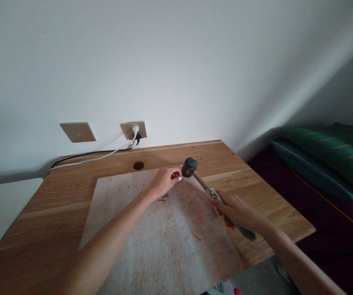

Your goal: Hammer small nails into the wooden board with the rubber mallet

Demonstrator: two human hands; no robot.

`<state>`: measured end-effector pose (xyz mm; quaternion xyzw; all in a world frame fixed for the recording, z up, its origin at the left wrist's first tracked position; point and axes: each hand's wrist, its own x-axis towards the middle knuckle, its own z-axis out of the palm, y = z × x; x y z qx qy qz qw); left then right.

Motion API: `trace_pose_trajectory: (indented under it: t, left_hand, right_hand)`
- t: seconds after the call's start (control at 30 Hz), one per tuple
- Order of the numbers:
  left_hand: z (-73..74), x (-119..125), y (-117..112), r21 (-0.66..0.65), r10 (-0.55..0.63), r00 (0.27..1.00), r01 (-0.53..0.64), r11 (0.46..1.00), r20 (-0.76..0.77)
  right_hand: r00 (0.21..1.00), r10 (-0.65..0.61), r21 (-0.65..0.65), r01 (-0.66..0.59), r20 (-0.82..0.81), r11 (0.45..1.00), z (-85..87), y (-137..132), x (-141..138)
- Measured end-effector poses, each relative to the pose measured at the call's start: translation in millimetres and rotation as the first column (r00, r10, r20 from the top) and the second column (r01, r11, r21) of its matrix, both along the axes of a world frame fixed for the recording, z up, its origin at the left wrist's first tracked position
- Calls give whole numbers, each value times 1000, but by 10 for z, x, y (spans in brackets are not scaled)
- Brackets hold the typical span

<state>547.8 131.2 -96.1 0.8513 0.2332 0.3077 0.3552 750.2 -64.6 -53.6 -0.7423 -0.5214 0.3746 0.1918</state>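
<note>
My right hand [238,212] is closed round the wooden handle of a hammer [207,188]. Its dark head [189,167] hangs just right of my left hand [165,180]. The left hand's fingers are pinched together over the pale wooden board [164,246] on the desk, holding something small that I cannot make out. A few small dark nails [163,198] lie on the board just below that hand.
The board rests on a wooden desk [41,221] with a round cable hole [139,165]. Behind it, a wall socket [133,130] has a plug and cables trailing left. A white surface [1,205] adjoins on the left. Green and blue cushions [330,159] lie to the right.
</note>
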Motion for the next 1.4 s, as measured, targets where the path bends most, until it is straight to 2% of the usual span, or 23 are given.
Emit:
trace_pose_trajectory:
  t: [0.23, 0.43, 0.7, 0.93, 1.1, 1.4]
  left_hand:
    - [-69, 3, 30, -113, 14, 998, -7, 994, 61]
    - [-50, 13, 10, -28, 12, 1000, -11, 1000, 24]
    - [-20, 23, -1, -1, 47, 998, -47, 999, -30]
    - [-53, 26, -10, -80, 30, 999, -28, 996, 17]
    - [-63, 25, -3, -118, 79, 997, -76, 990, 21]
    - [-70, 24, 12, -119, 113, 994, -112, 986, 3]
  right_hand:
    - [997, -2, 59, -3, 83, 998, 107, -6, -99]
    - [994, -25, 88, 16, 105, 996, 72, -46, -176]
    - [995, -45, 94, 37, 85, 995, 40, -56, -215]
    - [995, -60, 89, 53, 75, 995, 18, -73, -216]
    - [995, -64, 112, 55, 79, 992, 31, -112, -229]
    - [992, -60, 126, 46, 113, 991, 130, -147, -306]
